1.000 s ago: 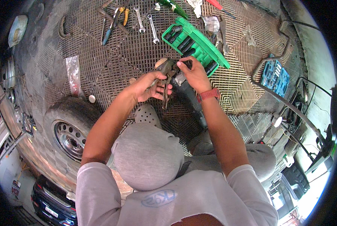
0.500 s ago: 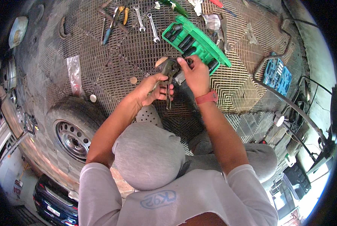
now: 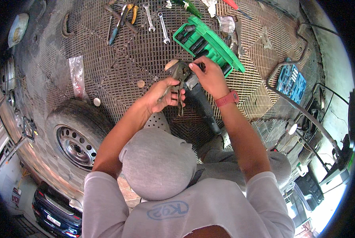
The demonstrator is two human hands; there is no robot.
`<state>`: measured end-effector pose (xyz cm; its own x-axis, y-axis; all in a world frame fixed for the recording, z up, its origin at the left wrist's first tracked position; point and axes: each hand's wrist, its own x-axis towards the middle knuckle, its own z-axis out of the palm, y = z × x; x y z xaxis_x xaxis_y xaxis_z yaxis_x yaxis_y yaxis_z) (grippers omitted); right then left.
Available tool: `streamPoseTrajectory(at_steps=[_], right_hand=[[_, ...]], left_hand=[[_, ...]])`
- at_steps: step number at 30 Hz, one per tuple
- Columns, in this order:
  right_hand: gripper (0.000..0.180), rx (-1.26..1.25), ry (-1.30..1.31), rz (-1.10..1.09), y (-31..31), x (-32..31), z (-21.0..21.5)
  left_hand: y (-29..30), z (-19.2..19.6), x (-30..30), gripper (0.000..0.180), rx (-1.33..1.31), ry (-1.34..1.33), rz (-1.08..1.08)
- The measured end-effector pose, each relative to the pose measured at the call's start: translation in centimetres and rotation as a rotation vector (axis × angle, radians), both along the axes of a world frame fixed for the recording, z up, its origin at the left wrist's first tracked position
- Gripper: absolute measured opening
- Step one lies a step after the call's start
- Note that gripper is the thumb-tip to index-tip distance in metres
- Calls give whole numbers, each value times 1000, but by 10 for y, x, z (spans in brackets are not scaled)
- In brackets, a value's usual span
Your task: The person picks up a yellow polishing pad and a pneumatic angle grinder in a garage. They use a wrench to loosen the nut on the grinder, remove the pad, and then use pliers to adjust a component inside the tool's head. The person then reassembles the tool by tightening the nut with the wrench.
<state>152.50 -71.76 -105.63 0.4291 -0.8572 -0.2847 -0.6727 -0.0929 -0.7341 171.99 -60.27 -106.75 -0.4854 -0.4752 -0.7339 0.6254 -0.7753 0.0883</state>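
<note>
My left hand (image 3: pixel 161 93) is closed around a dark metal tool with two long handles, which looks like locking pliers (image 3: pixel 179 81). My right hand (image 3: pixel 210 77) is just right of the pliers' head, thumb and fingers curled together; what they pinch is too small and dark to make out. Beneath this hand, a black power tool with a silver head (image 3: pixel 204 107), like a grinder, stretches back toward my legs. Beyond my right hand lies a green case (image 3: pixel 225 51) holding several black sockets (image 3: pixel 197 44). A tan round piece (image 3: pixel 170 64) shows beside the pliers' head.
Two wrenches (image 3: pixel 164 29) and yellow-handled pliers (image 3: pixel 134 15) lie at the far side on the grid mat (image 3: pixel 106 71). A wheel (image 3: pixel 77 137) sits at left. On the right are a bent metal bar (image 3: pixel 271 75) and a blue tool case (image 3: pixel 290 83).
My right hand has shifted slightly right, its forearm swinging outward, so more of the black power tool shows. The left hand keeps its hold on the pliers.
</note>
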Motion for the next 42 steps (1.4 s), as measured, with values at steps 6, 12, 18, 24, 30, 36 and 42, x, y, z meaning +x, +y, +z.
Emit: streamPoseTrajectory(at_steps=[6, 12, 18, 24, 30, 36, 42], right_hand=[[28, 91, -136, -281, 22, 8, -19], [29, 105, -95, -269, 17, 8, -17], [31, 182, -372, -505, 24, 13, -22], [29, 379, -930, -1056, 20, 56, -31], [38, 424, -914, -1070, 12, 58, -39], [33, 467, -838, -951, 14, 49, -37], [30, 424, -784, -931, 14, 52, -39]], left_hand=[[10, 22, -11, 41, 29, -16, 75], [13, 21, -18, 49, 14, -106, 86], [11, 17, -28, 50, -3, -103, 125], [16, 6, -33, 51, -24, -290, 48], [0, 21, -27, 51, -17, -195, 28], [-12, 34, -15, 51, -241, -601, -362], [-8, 31, -13, 49, -322, -890, -459]])
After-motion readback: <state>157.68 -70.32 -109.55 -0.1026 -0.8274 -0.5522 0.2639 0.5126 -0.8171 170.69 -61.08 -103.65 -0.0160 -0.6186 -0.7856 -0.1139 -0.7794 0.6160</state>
